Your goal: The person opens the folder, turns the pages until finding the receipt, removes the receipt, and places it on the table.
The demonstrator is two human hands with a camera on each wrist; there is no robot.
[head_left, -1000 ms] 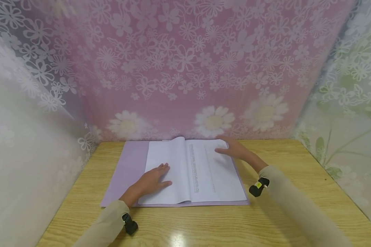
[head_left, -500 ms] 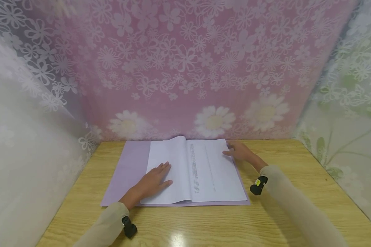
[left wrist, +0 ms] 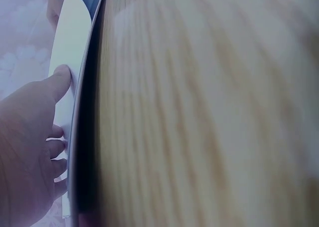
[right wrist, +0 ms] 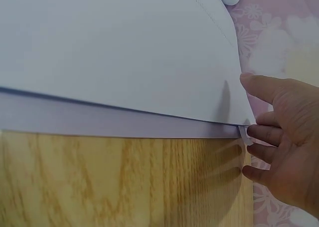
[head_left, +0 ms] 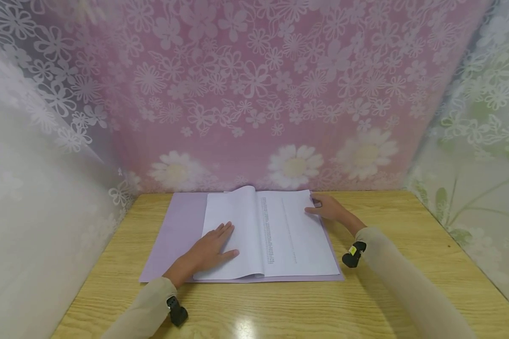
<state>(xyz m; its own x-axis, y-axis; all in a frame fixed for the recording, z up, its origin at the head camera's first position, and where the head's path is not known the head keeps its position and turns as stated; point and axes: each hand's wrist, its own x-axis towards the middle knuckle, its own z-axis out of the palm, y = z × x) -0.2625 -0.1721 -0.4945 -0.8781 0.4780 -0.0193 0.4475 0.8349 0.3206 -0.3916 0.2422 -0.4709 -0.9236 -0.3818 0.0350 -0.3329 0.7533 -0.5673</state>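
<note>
A purple folder [head_left: 182,226] lies spread on the table with white pages [head_left: 305,235] in it. The right-hand page carries columns of small print, and the turned left-hand pages [head_left: 229,207] bulge beside the fold. My left hand [head_left: 209,249] rests on the left-hand pages with straight fingers and the thumb apart. My right hand [head_left: 332,207] is at the top right corner of the printed page. In the right wrist view, the right hand [right wrist: 294,132] has its thumb at the page's top edge and relaxed fingertips beside the corner.
The wooden table [head_left: 220,310] extends in front of the folder and to both sides. A pink flowered curtain [head_left: 246,117] hangs right behind the table's back edge. Pale flowered curtains stand at the left [head_left: 34,197] and right [head_left: 488,197].
My right hand has shifted from over the printed page rightward to its top right corner, then stayed there. The left hand has barely moved on the left-hand pages.
</note>
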